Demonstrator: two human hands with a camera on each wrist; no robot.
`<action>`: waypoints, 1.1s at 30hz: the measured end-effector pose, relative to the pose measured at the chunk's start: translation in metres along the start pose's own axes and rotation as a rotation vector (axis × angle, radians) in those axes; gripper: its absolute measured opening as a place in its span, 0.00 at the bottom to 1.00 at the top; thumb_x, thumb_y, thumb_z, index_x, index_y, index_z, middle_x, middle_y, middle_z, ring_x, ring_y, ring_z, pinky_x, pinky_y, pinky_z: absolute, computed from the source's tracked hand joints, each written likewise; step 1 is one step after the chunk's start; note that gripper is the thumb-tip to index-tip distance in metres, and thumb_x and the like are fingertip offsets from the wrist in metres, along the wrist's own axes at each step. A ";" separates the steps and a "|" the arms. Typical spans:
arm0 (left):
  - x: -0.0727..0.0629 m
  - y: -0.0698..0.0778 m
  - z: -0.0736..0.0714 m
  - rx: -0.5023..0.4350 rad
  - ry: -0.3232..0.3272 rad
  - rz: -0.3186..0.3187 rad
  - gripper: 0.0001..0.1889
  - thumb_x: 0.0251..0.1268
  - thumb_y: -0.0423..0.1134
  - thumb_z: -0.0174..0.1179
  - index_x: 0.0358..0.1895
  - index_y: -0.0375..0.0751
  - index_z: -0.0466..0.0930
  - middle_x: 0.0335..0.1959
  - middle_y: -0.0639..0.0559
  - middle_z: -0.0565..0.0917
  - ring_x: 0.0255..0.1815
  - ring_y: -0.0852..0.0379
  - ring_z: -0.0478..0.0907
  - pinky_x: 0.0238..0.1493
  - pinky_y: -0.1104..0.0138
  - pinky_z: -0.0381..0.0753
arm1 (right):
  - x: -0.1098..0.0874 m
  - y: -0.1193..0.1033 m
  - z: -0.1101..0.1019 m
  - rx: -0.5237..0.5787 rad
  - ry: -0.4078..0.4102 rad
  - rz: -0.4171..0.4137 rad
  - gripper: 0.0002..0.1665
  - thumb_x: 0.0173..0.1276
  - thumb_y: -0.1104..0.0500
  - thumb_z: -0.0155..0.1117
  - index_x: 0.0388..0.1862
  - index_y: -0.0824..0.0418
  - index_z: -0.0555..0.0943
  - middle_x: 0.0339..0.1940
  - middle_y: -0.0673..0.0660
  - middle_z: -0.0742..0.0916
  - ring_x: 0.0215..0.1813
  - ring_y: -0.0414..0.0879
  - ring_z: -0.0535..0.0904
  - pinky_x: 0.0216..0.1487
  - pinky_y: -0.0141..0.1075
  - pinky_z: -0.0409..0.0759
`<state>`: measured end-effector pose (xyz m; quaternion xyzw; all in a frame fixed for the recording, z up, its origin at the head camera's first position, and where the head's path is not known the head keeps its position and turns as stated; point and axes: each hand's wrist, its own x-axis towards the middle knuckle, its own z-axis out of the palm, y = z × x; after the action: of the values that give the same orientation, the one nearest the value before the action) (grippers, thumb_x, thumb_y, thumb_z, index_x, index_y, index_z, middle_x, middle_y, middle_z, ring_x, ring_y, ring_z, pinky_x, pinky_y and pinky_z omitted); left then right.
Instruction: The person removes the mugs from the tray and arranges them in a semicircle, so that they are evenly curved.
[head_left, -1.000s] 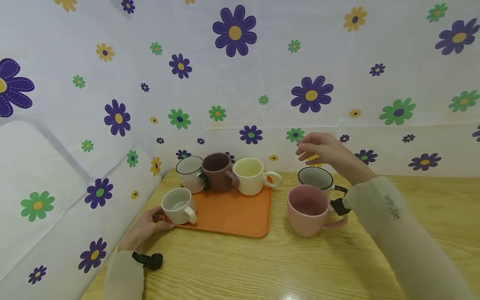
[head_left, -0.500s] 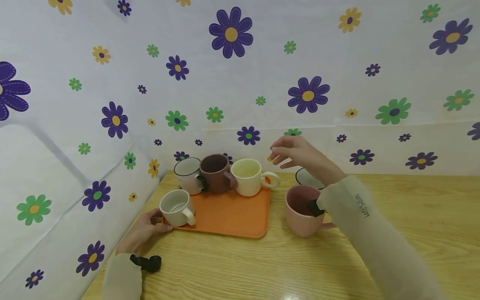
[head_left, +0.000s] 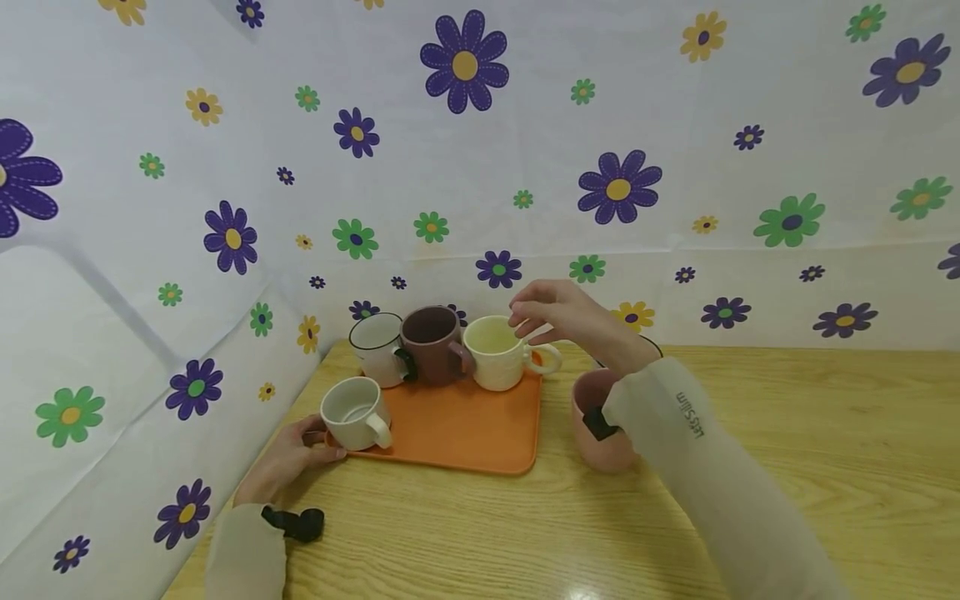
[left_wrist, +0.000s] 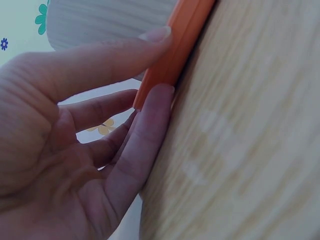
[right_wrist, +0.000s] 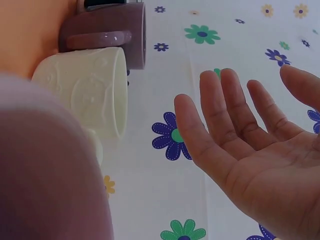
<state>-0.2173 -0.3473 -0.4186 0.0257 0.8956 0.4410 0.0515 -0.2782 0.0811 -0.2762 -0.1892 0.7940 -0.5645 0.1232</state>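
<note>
My left hand (head_left: 288,457) holds the near left corner of the orange tray (head_left: 465,437). In the left wrist view the thumb and fingers (left_wrist: 152,115) lie around the tray's edge, close to the tabletop. Beside that hand, a small white mug (head_left: 352,417) stands on the tray corner. My right hand (head_left: 566,315) hangs in the air near the rim and handle of the pale yellow mug (head_left: 495,358), its fingers spread and apart in the right wrist view, with nothing held. Next to the yellow mug stand a brown mug (head_left: 431,350) and a black-rimmed white mug (head_left: 375,350).
Right of the tray a large pink mug (head_left: 596,433) stands on the wooden table (head_left: 450,533), partly covered by my right sleeve. Behind it, another black-rimmed mug (head_left: 651,343) is mostly hidden by the wrist. A flower-patterned sheet (head_left: 420,167) rises behind and at the left.
My right hand has moved left and slightly down, from above the black-rimmed mug at the right to the yellow mug. My left hand and the mugs have stayed put.
</note>
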 end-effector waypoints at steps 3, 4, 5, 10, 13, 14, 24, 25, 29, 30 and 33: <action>0.000 0.001 -0.001 0.008 0.001 0.003 0.36 0.62 0.36 0.71 0.68 0.22 0.66 0.61 0.28 0.77 0.62 0.33 0.74 0.67 0.37 0.61 | 0.002 -0.001 0.003 0.023 -0.009 0.004 0.18 0.81 0.57 0.53 0.60 0.69 0.74 0.54 0.67 0.83 0.57 0.59 0.82 0.58 0.49 0.79; 0.000 0.001 -0.001 0.007 0.003 0.002 0.35 0.62 0.36 0.72 0.68 0.22 0.67 0.61 0.29 0.77 0.61 0.33 0.75 0.67 0.38 0.61 | 0.002 -0.001 0.005 0.031 -0.013 0.004 0.18 0.81 0.57 0.53 0.59 0.69 0.75 0.54 0.67 0.83 0.56 0.59 0.82 0.58 0.49 0.80; 0.000 0.001 0.000 0.009 0.003 0.004 0.35 0.62 0.35 0.71 0.68 0.22 0.67 0.60 0.29 0.77 0.61 0.34 0.75 0.67 0.38 0.61 | 0.003 -0.002 0.006 0.040 -0.017 0.004 0.17 0.81 0.58 0.53 0.59 0.69 0.75 0.53 0.67 0.83 0.56 0.59 0.82 0.57 0.48 0.80; 0.000 0.001 0.002 0.002 0.000 0.009 0.34 0.62 0.35 0.71 0.67 0.22 0.69 0.60 0.30 0.78 0.60 0.35 0.76 0.67 0.38 0.62 | 0.004 -0.001 0.016 0.060 -0.039 -0.009 0.17 0.81 0.58 0.53 0.59 0.70 0.75 0.52 0.67 0.84 0.56 0.60 0.82 0.56 0.48 0.81; 0.000 0.001 0.003 -0.004 -0.001 0.013 0.34 0.62 0.34 0.71 0.67 0.22 0.69 0.60 0.30 0.78 0.60 0.35 0.76 0.67 0.37 0.61 | 0.006 0.002 0.022 0.084 -0.055 -0.013 0.17 0.81 0.59 0.53 0.59 0.71 0.75 0.51 0.67 0.84 0.57 0.62 0.81 0.57 0.49 0.80; 0.000 0.001 0.003 -0.005 0.000 0.012 0.34 0.61 0.34 0.71 0.67 0.22 0.69 0.59 0.30 0.78 0.60 0.35 0.76 0.67 0.37 0.61 | 0.006 0.003 0.024 0.089 -0.058 -0.014 0.17 0.81 0.59 0.53 0.59 0.71 0.75 0.51 0.67 0.84 0.57 0.63 0.81 0.57 0.49 0.80; -0.001 0.001 0.002 -0.005 0.019 -0.003 0.34 0.60 0.34 0.72 0.66 0.21 0.69 0.57 0.32 0.80 0.57 0.41 0.78 0.61 0.51 0.71 | 0.012 0.017 0.046 0.150 -0.082 -0.012 0.15 0.80 0.59 0.55 0.56 0.69 0.77 0.50 0.67 0.85 0.53 0.60 0.83 0.55 0.48 0.81; -0.001 0.001 0.002 -0.004 0.014 0.001 0.34 0.60 0.34 0.72 0.67 0.21 0.69 0.57 0.32 0.80 0.57 0.41 0.78 0.61 0.51 0.71 | 0.012 0.018 0.048 0.155 -0.085 -0.010 0.14 0.80 0.60 0.55 0.55 0.70 0.77 0.50 0.68 0.85 0.53 0.61 0.84 0.55 0.48 0.82; -0.001 0.001 0.002 -0.008 0.016 0.003 0.34 0.60 0.34 0.72 0.67 0.21 0.69 0.57 0.33 0.80 0.56 0.42 0.78 0.58 0.58 0.74 | 0.016 0.020 0.058 0.167 -0.098 -0.020 0.15 0.78 0.62 0.55 0.56 0.73 0.75 0.46 0.67 0.87 0.51 0.61 0.85 0.54 0.52 0.81; -0.001 0.000 0.001 -0.007 0.013 0.009 0.34 0.61 0.33 0.72 0.67 0.21 0.68 0.57 0.32 0.80 0.56 0.42 0.78 0.57 0.61 0.74 | 0.016 0.020 0.060 0.163 -0.100 -0.024 0.15 0.78 0.63 0.56 0.55 0.74 0.75 0.45 0.66 0.87 0.49 0.60 0.85 0.54 0.52 0.81; -0.001 0.000 0.001 -0.008 0.020 0.000 0.34 0.60 0.33 0.72 0.67 0.21 0.69 0.57 0.33 0.81 0.56 0.44 0.78 0.54 0.66 0.74 | 0.018 0.019 0.067 0.166 -0.097 -0.021 0.14 0.77 0.63 0.58 0.54 0.73 0.76 0.42 0.63 0.88 0.46 0.56 0.86 0.54 0.53 0.81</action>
<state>-0.2160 -0.3464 -0.4192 0.0211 0.8943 0.4450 0.0427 -0.2704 0.0218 -0.3160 -0.2139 0.7356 -0.6197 0.1707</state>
